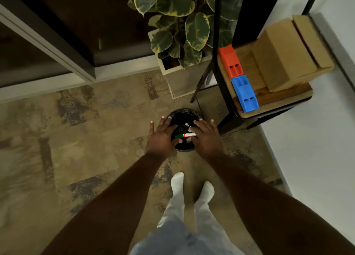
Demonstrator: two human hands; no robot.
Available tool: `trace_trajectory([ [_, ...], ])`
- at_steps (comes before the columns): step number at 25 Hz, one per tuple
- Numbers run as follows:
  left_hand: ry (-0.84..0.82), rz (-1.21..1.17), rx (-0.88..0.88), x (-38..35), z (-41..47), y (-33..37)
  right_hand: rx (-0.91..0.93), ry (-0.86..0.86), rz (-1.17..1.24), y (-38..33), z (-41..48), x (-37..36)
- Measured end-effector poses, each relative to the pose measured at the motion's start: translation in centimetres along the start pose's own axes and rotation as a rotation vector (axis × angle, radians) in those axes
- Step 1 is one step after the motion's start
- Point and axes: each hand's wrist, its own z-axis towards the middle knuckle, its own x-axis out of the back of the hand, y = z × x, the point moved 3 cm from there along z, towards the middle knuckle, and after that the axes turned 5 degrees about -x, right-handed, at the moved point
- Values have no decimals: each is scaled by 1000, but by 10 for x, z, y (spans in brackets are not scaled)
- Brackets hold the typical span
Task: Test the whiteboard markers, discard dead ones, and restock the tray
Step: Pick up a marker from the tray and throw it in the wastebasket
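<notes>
Standing on patterned carpet (pixel 96 139) in white socks (pixel 177 181) and pale trousers, both arms stretched down and forward.

Left hand (pixel 160 137) and right hand (pixel 207 137): fingers straight and spread, nothing clenched, both hovering over the bin (pixel 182 118).

Marker (pixel 185 135): lies level between my two thumbs, above the bin's mouth. Green cap end toward the left hand, white barrel with a red band toward the right. Cannot tell whether either thumb actually touches it. The print on the barrel is too small to read.

Bin: small, round, black, with a dark liner, standing on the carpet. My hands cover both of its sides.

Beyond it: a square planter (pixel 182 80) holding a plant (pixel 192 30) with large, pale-edged leaves.

Far right: a low wooden shelf (pixel 284 97) in a black frame, carrying a red block (pixel 229 62) and a blue block (pixel 244 93) end to end, with a cardboard box (pixel 284 57) beside them.
</notes>
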Motion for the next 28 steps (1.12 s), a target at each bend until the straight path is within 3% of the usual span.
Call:
trace_trajectory([
  [7, -32, 28, 12, 9, 4, -17, -152, -163, 44, -4, 4, -8],
  [28, 102, 113, -204, 80, -40, 36, -269, 37, -52, -30, -68, 72],
])
